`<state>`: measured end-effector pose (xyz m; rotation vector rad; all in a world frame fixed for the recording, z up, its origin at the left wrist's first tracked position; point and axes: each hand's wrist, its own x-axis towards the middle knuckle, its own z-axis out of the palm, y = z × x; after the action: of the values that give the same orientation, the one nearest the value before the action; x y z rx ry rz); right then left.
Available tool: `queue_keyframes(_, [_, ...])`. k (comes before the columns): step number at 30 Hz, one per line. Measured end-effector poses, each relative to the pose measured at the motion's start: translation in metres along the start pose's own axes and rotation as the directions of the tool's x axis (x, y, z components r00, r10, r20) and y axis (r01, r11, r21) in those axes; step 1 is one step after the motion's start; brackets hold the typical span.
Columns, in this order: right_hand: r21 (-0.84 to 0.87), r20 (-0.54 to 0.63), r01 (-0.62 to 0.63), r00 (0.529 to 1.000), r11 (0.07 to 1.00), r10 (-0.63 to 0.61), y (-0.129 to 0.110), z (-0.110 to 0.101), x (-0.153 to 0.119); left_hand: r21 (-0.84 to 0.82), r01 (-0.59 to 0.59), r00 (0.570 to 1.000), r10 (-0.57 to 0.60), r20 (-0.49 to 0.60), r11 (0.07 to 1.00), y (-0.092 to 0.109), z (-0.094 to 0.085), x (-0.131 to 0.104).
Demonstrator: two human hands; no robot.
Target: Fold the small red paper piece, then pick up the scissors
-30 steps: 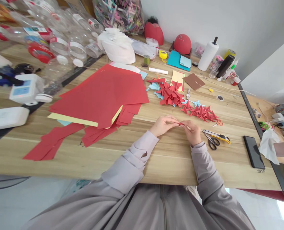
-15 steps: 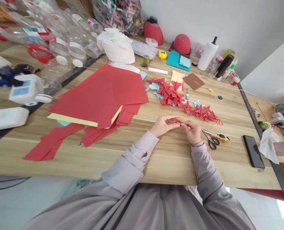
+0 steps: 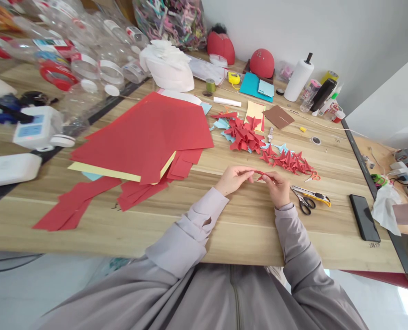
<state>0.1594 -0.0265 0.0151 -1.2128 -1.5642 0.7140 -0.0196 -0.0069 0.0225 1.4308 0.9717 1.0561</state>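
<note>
A small folded red paper piece (image 3: 260, 173) spans the gap between my hands above the wooden table. My left hand (image 3: 235, 179) pinches its left end, and the fingertips of my right hand (image 3: 275, 187) close on its right end. Fingers cover much of the piece. Beyond my hands lie a pile of folded red paper shapes (image 3: 245, 135) and a row of similar red ones (image 3: 289, 160), with light blue ones among them. Large red sheets (image 3: 149, 133) are stacked to the left, with red strips (image 3: 76, 204) nearer the front edge.
Right of my right hand are black scissors (image 3: 306, 204), a yellow utility knife (image 3: 316, 195) and small orange scissors (image 3: 314, 176). A black phone (image 3: 364, 217) lies farther right. Plastic bottles (image 3: 87, 68) crowd the back left; a white bottle (image 3: 298, 80) stands at the back.
The fingers of both hands have shifted slightly around the red paper piece. My left fingers are closer together, and the piece now looks flatter between the fingertips.
</note>
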Motion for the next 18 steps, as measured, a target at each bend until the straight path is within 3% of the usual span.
queue_keyframes(6, [0.014, -0.054, -0.027, 0.998, 1.0, 0.028, 0.0039, -0.0023, 0.0013, -0.096, 0.01, 0.999, -0.014, -0.04, 0.995, 0.0001, 0.0007, 0.0011])
queue_keyframes(11, [-0.042, -0.016, 0.023, 1.0, 0.999, -0.023, 0.0006, -0.0011, 0.0005, -0.074, -0.03, 0.993, 0.021, -0.118, 0.997, -0.0053, 0.0066, 0.0021])
queue_keyframes(18, [-0.096, -0.013, 0.094, 0.995, 0.991, -0.096, -0.0022, -0.0004, -0.0005, -0.08, -0.008, 0.999, 0.005, -0.037, 0.997, -0.0041, 0.0073, 0.001])
